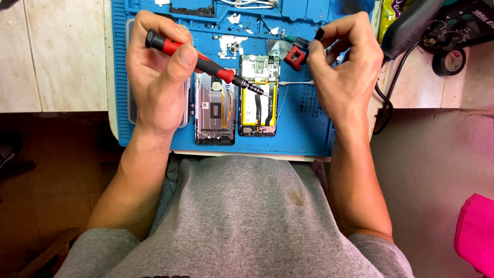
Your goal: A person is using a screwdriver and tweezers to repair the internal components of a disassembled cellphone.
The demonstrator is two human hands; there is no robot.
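Note:
My left hand (157,72) grips a red and black precision screwdriver (206,63), its tip resting on the opened phone (259,98) with a yellow battery and bare circuit board. My right hand (343,64) hovers at the phone's right, fingers pinched on a small dark object (318,35); a white cotton swab (297,82) lies just under it. A separated phone frame (214,108) lies beside the opened phone, partly under my left hand. Both sit on a blue repair mat (303,128).
Small white parts and screws (231,45) lie scattered on the mat's upper trays, near a red and black tool (295,55). A dark soldering station (458,20), black tape roll (448,62) and a black cable (383,103) stand at the right. A pink cloth (476,231) sits lower right.

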